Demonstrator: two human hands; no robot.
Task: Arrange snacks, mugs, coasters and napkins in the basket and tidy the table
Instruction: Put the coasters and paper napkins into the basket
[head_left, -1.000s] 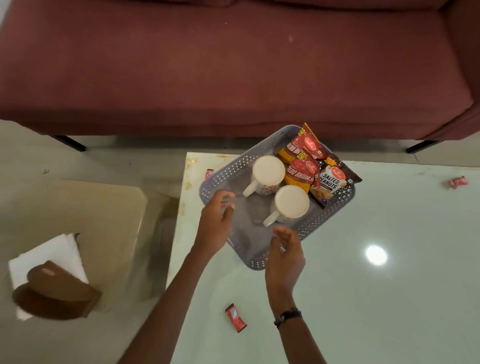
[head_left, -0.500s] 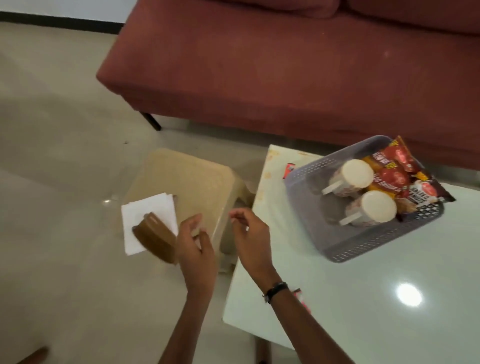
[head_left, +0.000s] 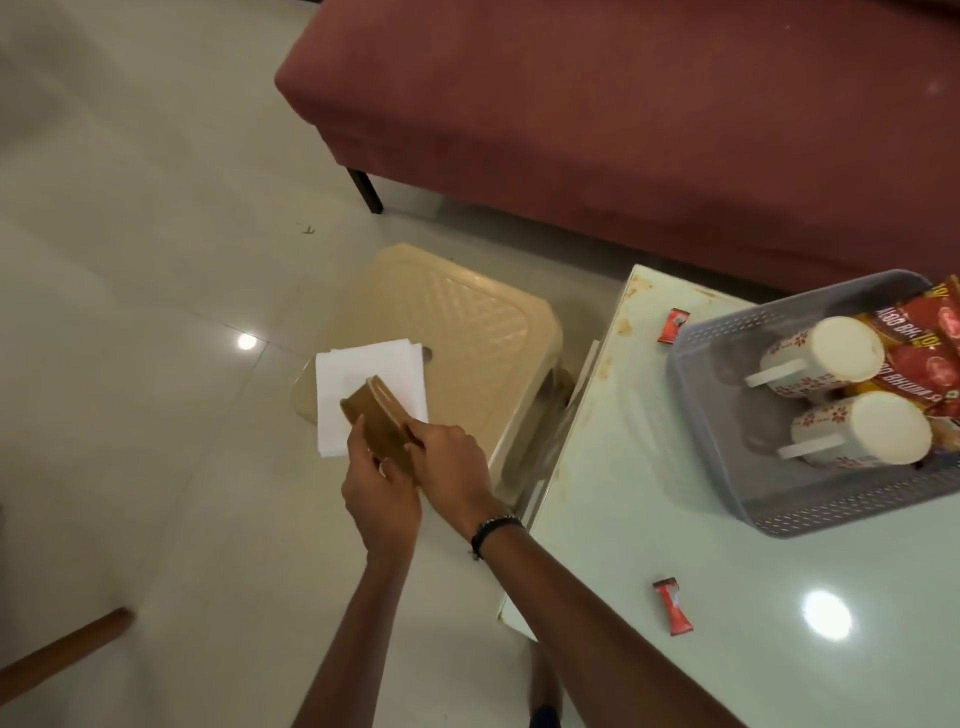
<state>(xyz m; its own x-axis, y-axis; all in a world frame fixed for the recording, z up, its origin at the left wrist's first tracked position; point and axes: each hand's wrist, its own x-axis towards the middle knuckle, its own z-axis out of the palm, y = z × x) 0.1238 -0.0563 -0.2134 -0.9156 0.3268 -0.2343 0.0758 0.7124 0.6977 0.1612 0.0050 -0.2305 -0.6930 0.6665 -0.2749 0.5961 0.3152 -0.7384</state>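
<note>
Brown stiff round coasters stack (head_left: 376, 423) sat on white soft paper napkins (head_left: 371, 387), beige plastic stool (head_left: 457, 332) | left hand (head_left: 382, 486) and right hand (head_left: 454, 470) clamped its edges | likely light, rigid; napkins flimsy.

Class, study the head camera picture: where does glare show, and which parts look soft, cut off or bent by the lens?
Head view: round lamp glare sits on the glossy white table and the pale tiled floor; the grey perforated plastic basket is cut by the right edge; both hands on the brown round coasters look slightly soft; the maroon sofa edge bows from the wide-angle lens.
</note>
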